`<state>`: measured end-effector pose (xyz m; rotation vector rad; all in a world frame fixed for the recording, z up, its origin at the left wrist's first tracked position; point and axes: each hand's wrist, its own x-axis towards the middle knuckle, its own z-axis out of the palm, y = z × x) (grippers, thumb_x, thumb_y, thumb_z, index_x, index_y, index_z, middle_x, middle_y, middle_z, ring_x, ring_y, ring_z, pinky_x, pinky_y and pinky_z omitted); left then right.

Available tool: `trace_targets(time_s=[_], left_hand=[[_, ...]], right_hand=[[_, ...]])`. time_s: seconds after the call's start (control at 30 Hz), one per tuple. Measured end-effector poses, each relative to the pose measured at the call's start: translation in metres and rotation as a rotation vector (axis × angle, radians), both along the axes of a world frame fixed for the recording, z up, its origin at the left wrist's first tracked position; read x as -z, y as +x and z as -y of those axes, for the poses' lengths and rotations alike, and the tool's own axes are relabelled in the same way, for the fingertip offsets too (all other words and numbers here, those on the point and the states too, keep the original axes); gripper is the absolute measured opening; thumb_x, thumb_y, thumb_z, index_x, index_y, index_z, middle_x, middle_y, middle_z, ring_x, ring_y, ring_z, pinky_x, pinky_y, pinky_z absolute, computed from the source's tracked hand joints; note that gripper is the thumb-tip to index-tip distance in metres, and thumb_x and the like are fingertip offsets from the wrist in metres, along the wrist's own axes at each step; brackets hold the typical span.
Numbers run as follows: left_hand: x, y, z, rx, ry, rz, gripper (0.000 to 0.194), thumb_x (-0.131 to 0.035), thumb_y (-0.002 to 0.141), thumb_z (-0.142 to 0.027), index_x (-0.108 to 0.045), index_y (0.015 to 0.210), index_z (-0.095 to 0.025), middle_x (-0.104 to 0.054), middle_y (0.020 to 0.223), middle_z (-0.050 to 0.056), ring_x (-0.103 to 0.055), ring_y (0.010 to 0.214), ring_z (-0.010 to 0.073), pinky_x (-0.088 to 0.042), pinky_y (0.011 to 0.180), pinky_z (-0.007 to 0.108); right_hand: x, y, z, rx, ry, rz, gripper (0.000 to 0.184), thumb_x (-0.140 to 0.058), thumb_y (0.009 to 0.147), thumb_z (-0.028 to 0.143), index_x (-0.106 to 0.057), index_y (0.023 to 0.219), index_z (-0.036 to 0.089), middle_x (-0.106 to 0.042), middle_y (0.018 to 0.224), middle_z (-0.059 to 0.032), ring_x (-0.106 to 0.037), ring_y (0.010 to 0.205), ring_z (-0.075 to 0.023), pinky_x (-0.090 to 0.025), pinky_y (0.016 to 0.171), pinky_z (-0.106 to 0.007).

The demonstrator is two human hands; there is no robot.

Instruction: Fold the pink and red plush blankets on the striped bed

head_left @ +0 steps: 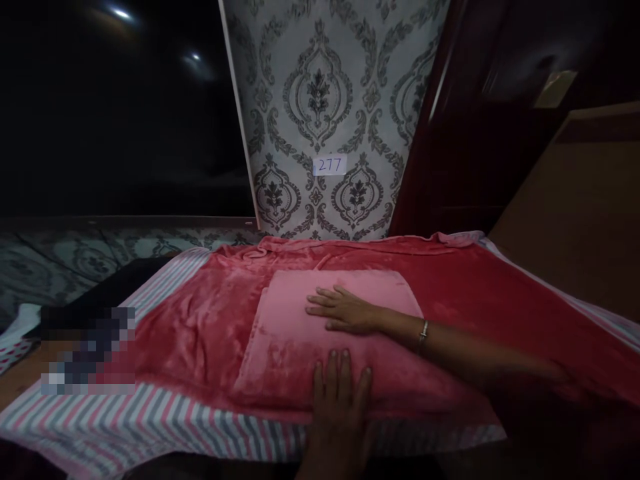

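Grey-and-pink stripes marked one sheet (150, 413) under one red plush cloth (475, 300); centred there, I saw one folded pink cloth (293, 310), my right hand (353, 313) and left hand (341, 400) flat on it, fingers slightly spread, gripping nothing.

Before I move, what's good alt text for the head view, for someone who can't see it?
The right hand lies spread on a folded pink cloth, with the left hand at its near side. The cloth sits on a red blanket over a striped cover; behind, patterned wallpaper carries a 277 label.
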<state>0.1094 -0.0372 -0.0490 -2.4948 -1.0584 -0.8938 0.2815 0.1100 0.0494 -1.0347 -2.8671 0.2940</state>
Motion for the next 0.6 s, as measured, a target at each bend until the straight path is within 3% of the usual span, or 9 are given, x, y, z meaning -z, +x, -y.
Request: trace_targets(time_s=[0.13, 0.27, 0.33, 0.47, 0.6], left_hand=[[0.013, -0.001, -0.001, -0.029, 0.015, -0.001, 0.079, -0.068, 0.078, -0.04, -0.039, 0.151, -0.027, -0.038, 0.156, 0.015, -0.026, 0.147, 0.0385, -0.017, 0.118, 0.059], [0.014, 0.002, -0.001, -0.06, 0.016, 0.051, 0.081, -0.07, 0.074, -0.034, -0.04, 0.149, -0.03, -0.04, 0.156, 0.013, -0.025, 0.147, 0.0375, -0.016, 0.118, 0.06], [0.013, 0.002, -0.001, -0.056, 0.006, 0.028, 0.082, -0.07, 0.073, -0.035, -0.041, 0.149, -0.029, -0.038, 0.157, 0.013, -0.024, 0.147, 0.0379, -0.015, 0.119, 0.06], [0.011, -0.001, -0.003, -0.055, 0.05, -0.013, 0.085, -0.071, 0.071, -0.037, -0.041, 0.149, -0.026, -0.036, 0.158, 0.013, -0.025, 0.147, 0.039, -0.015, 0.119, 0.06], [0.002, -0.005, -0.002, -0.046, 0.045, 0.021, 0.081, -0.073, 0.069, -0.039, -0.047, 0.145, -0.028, -0.044, 0.153, 0.014, -0.031, 0.144, 0.0388, -0.022, 0.116, 0.06]], right_hand=[[0.007, 0.009, -0.045, 0.098, 0.025, -0.022, 0.06, -0.037, 0.099, 0.059, -0.031, 0.154, 0.036, -0.019, 0.164, -0.0039, -0.011, 0.151, -0.0318, -0.01, 0.118, -0.06], [0.015, 0.021, -0.085, 0.262, -0.087, -0.07, 0.063, -0.033, 0.099, 0.06, -0.029, 0.156, 0.032, -0.023, 0.163, -0.0043, -0.022, 0.149, -0.0286, -0.018, 0.12, -0.052], [0.017, 0.025, -0.096, 0.369, -0.157, -0.079, 0.062, -0.03, 0.1, 0.059, -0.03, 0.155, 0.031, -0.027, 0.162, -0.004, -0.023, 0.149, -0.0286, -0.019, 0.12, -0.053], [0.011, 0.024, -0.101, 0.476, -0.181, -0.078, 0.061, -0.029, 0.101, 0.055, -0.032, 0.155, 0.027, -0.026, 0.162, -0.0053, -0.02, 0.149, -0.0296, -0.017, 0.12, -0.055], [-0.006, 0.021, -0.081, 0.48, -0.06, -0.083, 0.061, -0.033, 0.102, 0.052, -0.029, 0.156, 0.025, -0.02, 0.163, -0.0078, -0.012, 0.151, -0.029, -0.006, 0.12, -0.056]])
